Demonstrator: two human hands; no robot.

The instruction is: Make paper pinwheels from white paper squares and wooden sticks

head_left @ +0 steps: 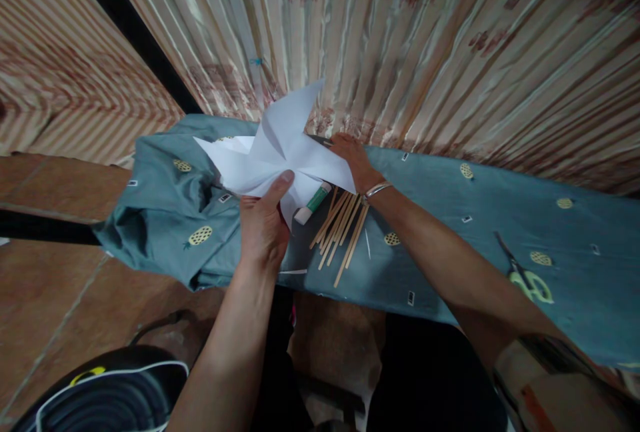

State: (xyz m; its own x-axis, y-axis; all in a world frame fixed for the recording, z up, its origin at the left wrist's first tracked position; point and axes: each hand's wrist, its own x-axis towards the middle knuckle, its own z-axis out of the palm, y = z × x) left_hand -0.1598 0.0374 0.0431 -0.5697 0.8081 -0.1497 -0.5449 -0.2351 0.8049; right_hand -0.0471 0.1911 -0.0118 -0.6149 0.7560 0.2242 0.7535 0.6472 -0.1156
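Note:
A white paper pinwheel (280, 145) is pinched in my left hand (265, 222), the thumb pressing near its centre and the other fingers hidden behind the paper. My right hand (350, 155) reaches past the pinwheel's right blade towards the far edge of the cloth. Its fingertips are partly covered, so what they touch is not visible. Just below the paper lies a glue stick (314, 203) with a green and white label. Beside it, several thin wooden sticks (343, 232) lie in a loose bundle near my right wrist.
Green-handled scissors (525, 279) rest on the blue-green pineapple-print cloth (435, 212) to the right. White paper slivers (293, 272) lie near its front edge. A pleated curtain (350, 39) hangs behind. At lower left is a black round object (115, 392) with a white cord.

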